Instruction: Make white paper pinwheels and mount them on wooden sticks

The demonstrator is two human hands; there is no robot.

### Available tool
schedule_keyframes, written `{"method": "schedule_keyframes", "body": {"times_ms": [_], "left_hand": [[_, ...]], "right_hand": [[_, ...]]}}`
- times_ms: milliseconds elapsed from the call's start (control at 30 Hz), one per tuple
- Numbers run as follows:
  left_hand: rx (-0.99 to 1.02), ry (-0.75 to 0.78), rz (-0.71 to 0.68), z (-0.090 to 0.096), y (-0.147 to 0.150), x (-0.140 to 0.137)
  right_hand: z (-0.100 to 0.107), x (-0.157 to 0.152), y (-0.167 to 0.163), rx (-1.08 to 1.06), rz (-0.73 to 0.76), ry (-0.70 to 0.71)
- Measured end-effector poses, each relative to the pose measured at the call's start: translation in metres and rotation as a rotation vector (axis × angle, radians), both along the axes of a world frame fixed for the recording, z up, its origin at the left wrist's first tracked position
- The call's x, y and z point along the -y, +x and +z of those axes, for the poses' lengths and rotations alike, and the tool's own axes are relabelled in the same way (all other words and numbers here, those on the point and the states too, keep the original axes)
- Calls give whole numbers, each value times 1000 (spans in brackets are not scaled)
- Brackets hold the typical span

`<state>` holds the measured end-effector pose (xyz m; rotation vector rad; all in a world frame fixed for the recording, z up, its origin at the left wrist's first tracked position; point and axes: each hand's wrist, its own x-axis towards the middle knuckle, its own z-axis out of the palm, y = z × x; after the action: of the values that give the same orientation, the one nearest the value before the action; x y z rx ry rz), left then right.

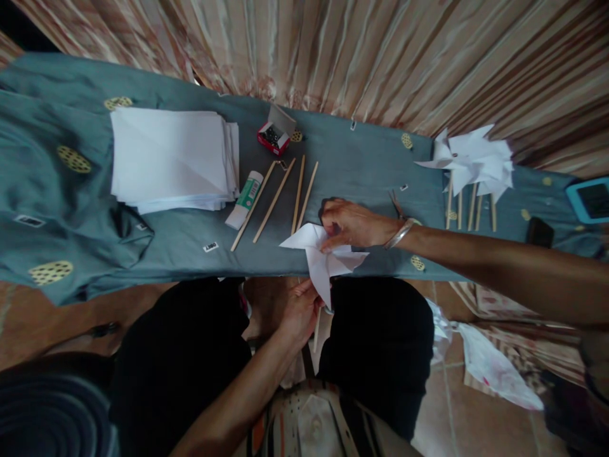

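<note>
A white paper pinwheel (318, 257) is between my two hands at the table's front edge. My left hand (302, 308) is closed below its blades, around the wooden stick (317, 330), whose lower end pokes out under the fingers. My right hand (349, 223), with a silver bracelet at the wrist, reaches in from the right. Its curled fingers and thumb grip the pinwheel near the middle, hiding the centre of the blades. Several loose wooden sticks (275, 200) lie just beyond, alongside a glue stick (245, 200). An open red box of small dark pins (276, 131) sits behind them.
A stack of white paper (169, 155) lies at the left of the cloth-covered table (375, 158). Several finished pinwheels (476, 162) lie at the right, near scissors (396, 203), a dark phone (540, 232) and a blue-framed device (590, 200). A curtain (356, 57) hangs behind.
</note>
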<state>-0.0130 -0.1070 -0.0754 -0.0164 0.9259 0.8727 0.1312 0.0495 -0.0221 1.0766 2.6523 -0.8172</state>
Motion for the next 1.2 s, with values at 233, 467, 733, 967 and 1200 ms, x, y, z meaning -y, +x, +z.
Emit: {"method": "schedule_keyframes", "body": {"times_ms": [233, 467, 733, 967, 1200], "left_hand": [[-5, -39, 9, 2, 0, -3], [5, 4, 5, 3, 0, -2], [-21, 29, -3, 0, 0, -1], [-14, 14, -15, 1, 1, -1], [-24, -41, -5, 7, 0, -3]], "right_hand": [[-1, 1, 1, 0, -22, -13], [-1, 0, 1, -19, -11, -2], [6, 0, 3, -46, 18, -22], [5, -1, 8, -111, -6, -42], [4, -1, 12, -162, -21, -56]]}}
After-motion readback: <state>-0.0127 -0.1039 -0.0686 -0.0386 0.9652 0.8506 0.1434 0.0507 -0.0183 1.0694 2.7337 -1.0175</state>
